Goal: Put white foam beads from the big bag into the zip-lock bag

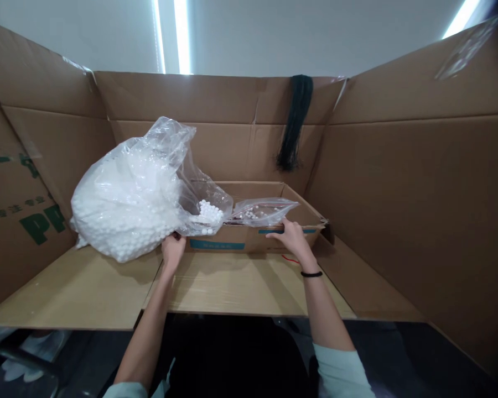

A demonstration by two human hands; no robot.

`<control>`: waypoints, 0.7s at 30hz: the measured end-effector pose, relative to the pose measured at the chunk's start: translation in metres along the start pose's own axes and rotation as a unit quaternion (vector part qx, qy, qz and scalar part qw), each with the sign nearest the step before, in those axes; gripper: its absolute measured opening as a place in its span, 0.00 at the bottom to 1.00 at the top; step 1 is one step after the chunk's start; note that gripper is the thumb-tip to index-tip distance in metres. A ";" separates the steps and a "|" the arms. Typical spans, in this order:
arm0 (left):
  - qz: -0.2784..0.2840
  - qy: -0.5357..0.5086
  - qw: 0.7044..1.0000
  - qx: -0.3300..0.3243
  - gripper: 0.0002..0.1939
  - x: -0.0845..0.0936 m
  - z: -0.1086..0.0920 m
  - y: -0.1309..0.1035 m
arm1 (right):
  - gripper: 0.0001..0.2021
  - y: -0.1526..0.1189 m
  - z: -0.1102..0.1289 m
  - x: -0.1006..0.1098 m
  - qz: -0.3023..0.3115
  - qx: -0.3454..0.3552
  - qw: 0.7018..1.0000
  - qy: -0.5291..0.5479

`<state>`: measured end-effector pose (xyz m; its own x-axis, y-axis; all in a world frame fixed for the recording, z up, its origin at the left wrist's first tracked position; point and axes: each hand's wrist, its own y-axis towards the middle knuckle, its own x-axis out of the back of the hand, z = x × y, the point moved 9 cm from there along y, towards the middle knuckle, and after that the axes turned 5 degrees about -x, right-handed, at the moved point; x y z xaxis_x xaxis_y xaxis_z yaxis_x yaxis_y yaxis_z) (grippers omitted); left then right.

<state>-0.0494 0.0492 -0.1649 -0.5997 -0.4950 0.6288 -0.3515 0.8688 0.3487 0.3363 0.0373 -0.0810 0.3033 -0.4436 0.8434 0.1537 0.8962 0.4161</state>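
Observation:
A large clear plastic bag (124, 199) full of small white balls leans at the left, its open mouth slumped to the right over a shallow cardboard box (257, 243). Loose white balls (209, 213) gather in that mouth. My left hand (174, 249) is closed at the bag's lower edge, beside the box's left front corner; its fingertips are partly hidden. A small zip bag (257, 213) holding a few white balls lies across the box. My right hand (292, 237) grips the box's front rim by the zip bag's right corner, thumb stretched leftward along the front wall.
Tall cardboard walls (419, 193) enclose the wooden table (224, 282) at the back and sides. A bundle of dark green strands (296, 121) hangs over the back wall. A short red strand (290, 258) lies before the box.

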 end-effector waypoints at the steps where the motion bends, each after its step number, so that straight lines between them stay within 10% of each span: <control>1: -0.001 0.007 1.000 0.007 0.22 0.002 0.001 -0.004 | 0.21 -0.004 0.001 0.002 0.003 0.004 1.000 -0.003; 21: 0.041 0.092 0.993 0.069 0.22 0.027 0.001 -0.037 | 0.17 -0.033 -0.002 0.012 -0.031 0.038 0.998 -0.028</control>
<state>-0.0532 0.0040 -0.1612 -0.4928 -0.4020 0.7718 -0.4100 0.8895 0.2015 0.3366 0.0026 -0.0849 0.2415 -0.4993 0.8321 0.0973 0.8656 0.4911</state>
